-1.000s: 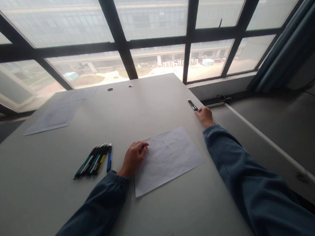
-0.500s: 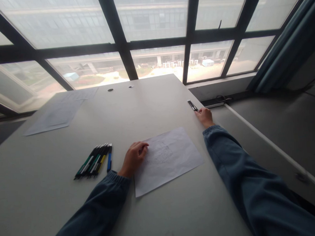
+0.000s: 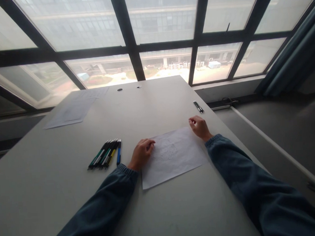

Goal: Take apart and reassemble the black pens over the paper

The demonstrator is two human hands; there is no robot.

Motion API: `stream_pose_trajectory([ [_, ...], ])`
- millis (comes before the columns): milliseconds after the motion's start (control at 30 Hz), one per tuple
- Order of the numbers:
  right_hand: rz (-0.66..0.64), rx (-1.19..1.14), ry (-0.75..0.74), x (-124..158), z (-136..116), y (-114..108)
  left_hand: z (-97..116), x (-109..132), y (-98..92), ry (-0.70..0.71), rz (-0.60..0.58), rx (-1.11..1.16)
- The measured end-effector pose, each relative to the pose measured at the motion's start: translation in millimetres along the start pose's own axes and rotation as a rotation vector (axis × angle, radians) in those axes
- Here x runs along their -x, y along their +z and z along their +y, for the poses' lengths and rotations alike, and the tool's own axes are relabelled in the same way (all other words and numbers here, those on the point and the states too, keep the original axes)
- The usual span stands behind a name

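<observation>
A white sheet of paper (image 3: 175, 162) with faint pencil-like marks lies on the white table (image 3: 163, 220). On its left edge rests my left hand (image 3: 142, 153), fingers curled together; whether they grip anything is hidden. My right hand (image 3: 199, 126) is at the sheet's upper right corner with its fingers curled in, and no object shows in it. Just beyond it, near the table's right edge, lie dark pens (image 3: 198, 107), apart from the hand. Left of my left hand, several pens (image 3: 103, 155) lie side by side, with a blue pen (image 3: 119, 153) at their right end.
More papers (image 3: 72, 108) lie at the table's far left. Two round holes, one a cable hole (image 3: 119, 90), are near the far edge. Windows stand behind the table, a curtain (image 3: 286, 62) hangs at the right, and a white pipe (image 3: 275, 147) runs beside the table.
My right hand has left the dark pens and drawn back to the paper's corner. My left hand stays on the sheet. The whole view has shifted slightly.
</observation>
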State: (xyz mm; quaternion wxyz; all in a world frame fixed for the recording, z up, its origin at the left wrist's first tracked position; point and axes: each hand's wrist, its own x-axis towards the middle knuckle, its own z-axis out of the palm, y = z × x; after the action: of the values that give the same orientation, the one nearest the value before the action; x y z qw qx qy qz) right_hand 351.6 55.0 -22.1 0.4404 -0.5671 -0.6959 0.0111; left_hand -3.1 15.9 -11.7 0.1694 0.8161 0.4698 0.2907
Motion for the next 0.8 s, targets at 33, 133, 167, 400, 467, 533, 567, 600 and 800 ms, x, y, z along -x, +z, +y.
stream_pose_trajectory([
  [33, -0.061, -0.051, -0.046, 6, -9, 2, 0, 0, 0.6, 0.003, 0.0, -0.001],
  [133, -0.284, -0.156, -0.157, 21, -30, 7, -1, 0, 2.4, 0.015, 0.004, -0.008],
  [167, -0.345, -0.163, -0.183, 25, -34, 8, -2, 0, 2.9, 0.02, 0.003, -0.011],
  [400, -0.478, -0.105, -0.224, 30, -37, 10, 1, 0, 4.1, 0.038, 0.01, -0.044],
  [467, -0.482, -0.112, -0.214, 28, -36, 10, 5, 1, 3.3, 0.047, 0.011, -0.056],
  [533, -0.49, -0.117, -0.203, 28, -36, 9, 12, 1, -0.3, 0.068, 0.017, -0.078],
  [567, -0.495, -0.116, -0.198, 28, -37, 8, 16, 0, -3.8, 0.084, 0.024, -0.097],
  [600, -0.5, -0.116, -0.194, 27, -37, 8, 20, -1, -8.9, 0.095, 0.033, -0.127],
  [800, -0.509, -0.13, -0.181, 28, -39, 6, 10, -20, -69.6, -0.077, 0.131, -0.269],
])
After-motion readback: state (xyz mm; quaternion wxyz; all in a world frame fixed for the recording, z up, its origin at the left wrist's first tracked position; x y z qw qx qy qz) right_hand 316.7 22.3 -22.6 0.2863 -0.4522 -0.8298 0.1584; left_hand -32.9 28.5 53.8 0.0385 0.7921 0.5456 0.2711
